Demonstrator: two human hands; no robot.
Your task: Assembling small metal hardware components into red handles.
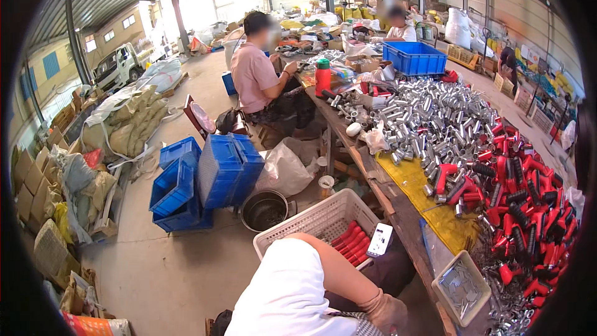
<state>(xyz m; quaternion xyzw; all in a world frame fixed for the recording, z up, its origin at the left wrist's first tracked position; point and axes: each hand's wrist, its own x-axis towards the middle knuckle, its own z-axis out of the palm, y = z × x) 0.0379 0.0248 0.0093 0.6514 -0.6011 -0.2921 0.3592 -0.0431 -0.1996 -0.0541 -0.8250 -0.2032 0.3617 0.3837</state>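
My left hand (387, 311), in a tan glove, rests low by my lap below the table edge; its fingers look curled and I cannot make out anything in it. My right hand is out of view. Just left of my arm stands a white plastic basket (311, 219) holding several red handles (352, 242) and a phone (379, 240). On the long table (398, 206) lie a heap of silver metal tubes (429, 115) and a pile of red and black grips (528, 211). A small white tray (461, 287) of metal bits sits at the table's near edge.
Blue crates (205, 177) and a dark metal pot (265, 210) stand on the floor to the left. A person in a pink shirt (256, 78) sits further along the table, near a red bottle (323, 78) and a blue bin (414, 57). Sacks (127, 127) and cartons line the left wall.
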